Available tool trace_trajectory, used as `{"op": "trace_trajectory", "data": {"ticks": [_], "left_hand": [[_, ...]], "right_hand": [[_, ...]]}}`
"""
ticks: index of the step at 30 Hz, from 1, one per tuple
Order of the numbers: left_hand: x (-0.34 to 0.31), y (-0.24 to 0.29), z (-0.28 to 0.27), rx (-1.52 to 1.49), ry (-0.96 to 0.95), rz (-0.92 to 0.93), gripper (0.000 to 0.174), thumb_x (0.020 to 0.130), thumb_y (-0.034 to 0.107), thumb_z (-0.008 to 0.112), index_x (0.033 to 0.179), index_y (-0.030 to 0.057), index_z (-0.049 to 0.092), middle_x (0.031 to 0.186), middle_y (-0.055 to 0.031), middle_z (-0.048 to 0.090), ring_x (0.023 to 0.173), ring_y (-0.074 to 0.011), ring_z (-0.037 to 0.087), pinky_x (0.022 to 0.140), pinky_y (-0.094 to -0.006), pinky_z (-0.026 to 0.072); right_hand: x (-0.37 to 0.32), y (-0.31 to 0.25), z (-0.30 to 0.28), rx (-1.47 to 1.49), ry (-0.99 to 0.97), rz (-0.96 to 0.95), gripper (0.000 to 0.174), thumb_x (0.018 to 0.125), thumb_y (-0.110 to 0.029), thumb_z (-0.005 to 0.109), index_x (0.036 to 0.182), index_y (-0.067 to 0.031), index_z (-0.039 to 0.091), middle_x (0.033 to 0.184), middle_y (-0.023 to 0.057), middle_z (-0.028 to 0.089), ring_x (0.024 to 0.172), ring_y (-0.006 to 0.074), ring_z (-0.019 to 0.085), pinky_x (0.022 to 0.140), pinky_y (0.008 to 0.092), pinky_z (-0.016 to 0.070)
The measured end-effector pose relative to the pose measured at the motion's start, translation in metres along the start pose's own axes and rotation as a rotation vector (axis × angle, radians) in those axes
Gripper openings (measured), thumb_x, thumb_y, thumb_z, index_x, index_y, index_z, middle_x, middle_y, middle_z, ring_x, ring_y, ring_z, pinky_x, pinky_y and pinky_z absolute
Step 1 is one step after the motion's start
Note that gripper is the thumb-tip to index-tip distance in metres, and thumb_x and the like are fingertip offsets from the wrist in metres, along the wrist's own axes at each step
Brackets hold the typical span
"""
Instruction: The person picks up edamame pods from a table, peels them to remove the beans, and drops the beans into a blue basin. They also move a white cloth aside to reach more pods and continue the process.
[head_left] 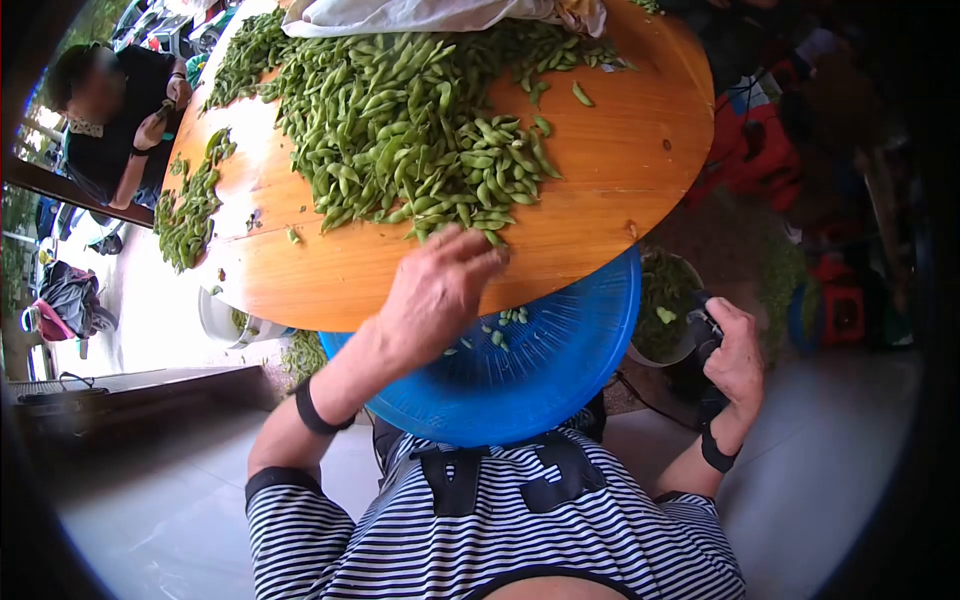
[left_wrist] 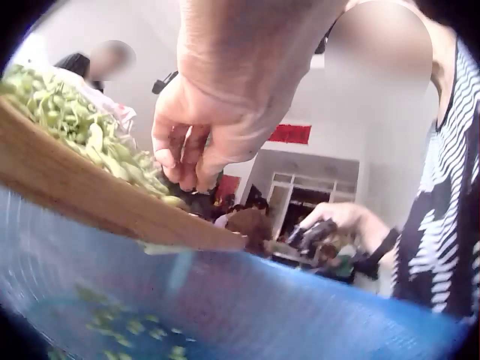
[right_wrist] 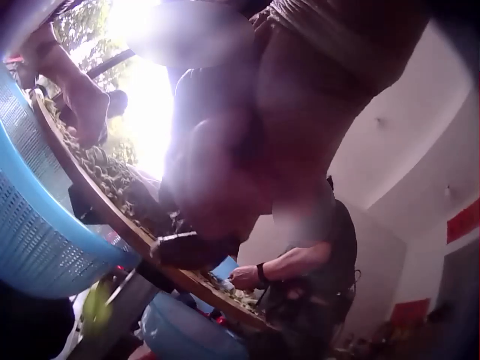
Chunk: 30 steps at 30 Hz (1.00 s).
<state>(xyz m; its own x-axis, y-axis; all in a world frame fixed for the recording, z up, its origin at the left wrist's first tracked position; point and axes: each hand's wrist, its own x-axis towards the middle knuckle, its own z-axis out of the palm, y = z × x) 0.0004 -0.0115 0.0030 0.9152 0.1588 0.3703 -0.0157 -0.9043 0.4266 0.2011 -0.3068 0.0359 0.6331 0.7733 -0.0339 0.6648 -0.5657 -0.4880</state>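
Observation:
A large heap of green pods (head_left: pixel 400 130) lies on the round wooden table (head_left: pixel 640 150). At its near edge is my left hand (head_left: pixel 440 290), palm down; in the left wrist view the left hand (left_wrist: pixel 225 97) has bent fingers beside the pods (left_wrist: pixel 97 142), with no pod visible between them. My right hand (head_left: pixel 735 350), off the table to the right, grips a dark tool (head_left: pixel 706 335); the right hand (right_wrist: pixel 217 172) is dim in its wrist view. A single green pod (head_left: pixel 665 315) shows just left of the tool, blurred in the right wrist view.
A blue basket (head_left: pixel 480 400) with a few shelled beans sits below the table edge, against my body. White buckets (head_left: pixel 225 320) stand left and right of it, the right one holding green matter. A smaller pod pile (head_left: pixel 190 215) lies at the table's left, near another person (head_left: pixel 110 130).

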Motion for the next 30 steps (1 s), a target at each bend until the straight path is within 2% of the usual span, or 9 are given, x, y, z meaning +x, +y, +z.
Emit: {"op": "trace_trajectory", "data": {"ticks": [6,10,12,13,16,21,23,26,30], "left_hand": [[0.02,-0.023,0.013,0.172,-0.09,0.162,0.019,0.075,0.001,0.061,0.094,0.0041,0.063,0.084,-0.0084,0.054,0.082,-0.0276,0.056,0.07,-0.0372,0.0501],[0.015,-0.004,0.008,-0.078,-0.033,0.011,0.014,0.08,0.0,0.066,0.091,0.0012,0.058,0.084,-0.0064,0.058,0.075,-0.0214,0.061,0.064,-0.0309,0.0501],[0.008,0.007,0.003,-0.844,-0.071,-0.498,0.009,0.085,0.001,0.065,0.09,0.001,0.058,0.088,-0.0047,0.063,0.073,-0.0131,0.062,0.062,-0.0251,0.0499],[0.005,0.014,0.004,-1.307,-0.03,-0.572,0.006,0.091,0.005,0.064,0.09,0.0008,0.06,0.089,-0.0054,0.065,0.073,-0.0092,0.061,0.062,-0.0224,0.0501],[-0.003,0.029,0.006,-1.396,-0.086,-0.636,0.007,0.089,0.004,0.066,0.092,-0.0007,0.063,0.083,-0.0069,0.065,0.07,-0.0115,0.061,0.061,-0.024,0.0514],[-0.016,0.035,0.02,-1.415,0.082,-0.603,0.009,0.089,0.004,0.066,0.095,-0.0023,0.064,0.08,-0.0072,0.065,0.067,-0.0115,0.06,0.06,-0.0237,0.0508],[-0.017,0.038,0.02,-1.358,0.173,-0.593,0.007,0.088,0.001,0.066,0.093,-0.0019,0.063,0.079,-0.0068,0.064,0.066,-0.0102,0.059,0.059,-0.0229,0.0497],[-0.018,0.041,0.022,-1.306,0.175,-0.57,0.008,0.088,0.0,0.067,0.091,0.0015,0.059,0.075,0.001,0.057,0.066,-0.005,0.053,0.059,-0.0195,0.0449],[-0.019,0.041,0.023,-1.296,0.178,-0.556,0.012,0.087,-0.002,0.066,0.092,0.0023,0.056,0.075,0.0015,0.056,0.066,-0.0047,0.052,0.059,-0.0189,0.0436]], "right_hand": [[0.008,-0.019,0.015,0.136,0.211,-0.032,0.024,0.062,0.01,0.051,0.086,0.0047,0.051,0.076,0.0201,0.049,0.072,0.0431,0.049,0.064,0.0361,0.0438],[0.022,-0.06,0.046,0.518,0.174,-0.118,0.025,0.067,0.005,0.052,0.091,0.0049,0.058,0.076,0.0117,0.056,0.07,0.0199,0.057,0.066,0.0307,0.046],[0.026,-0.076,0.06,0.651,0.048,-0.104,0.028,0.069,0.004,0.051,0.095,0.0055,0.061,0.078,0.0096,0.057,0.069,0.0169,0.056,0.065,0.0267,0.0449],[0.028,-0.089,0.063,0.688,0.016,-0.089,0.025,0.071,0.004,0.052,0.094,0.0058,0.061,0.078,0.009,0.056,0.068,0.0161,0.055,0.064,0.0261,0.0441],[0.032,-0.109,0.075,0.782,-0.036,-0.073,0.018,0.073,0.004,0.055,0.091,0.0063,0.06,0.076,0.0082,0.054,0.067,0.0145,0.052,0.063,0.0256,0.0426],[0.031,-0.112,0.082,0.871,-0.087,-0.104,0.009,0.079,0.0,0.059,0.084,0.0063,0.056,0.073,0.005,0.048,0.064,0.01,0.05,0.057,0.0237,0.0412],[0.028,-0.115,0.081,1.242,-0.229,0.064,0.02,0.087,-0.012,0.063,0.08,0.005,0.055,0.073,0.0012,0.045,0.06,0.0054,0.048,0.051,0.0206,0.0394],[0.028,-0.11,0.088,1.253,-0.221,0.001,0.033,0.092,-0.025,0.063,0.078,0.0039,0.054,0.074,-0.0013,0.043,0.057,0.0029,0.046,0.046,0.0184,0.0376],[0.029,-0.105,0.088,1.26,-0.233,-0.057,0.04,0.092,-0.032,0.064,0.077,0.0032,0.053,0.073,-0.0008,0.043,0.058,0.0034,0.047,0.047,0.0194,0.038]]}}
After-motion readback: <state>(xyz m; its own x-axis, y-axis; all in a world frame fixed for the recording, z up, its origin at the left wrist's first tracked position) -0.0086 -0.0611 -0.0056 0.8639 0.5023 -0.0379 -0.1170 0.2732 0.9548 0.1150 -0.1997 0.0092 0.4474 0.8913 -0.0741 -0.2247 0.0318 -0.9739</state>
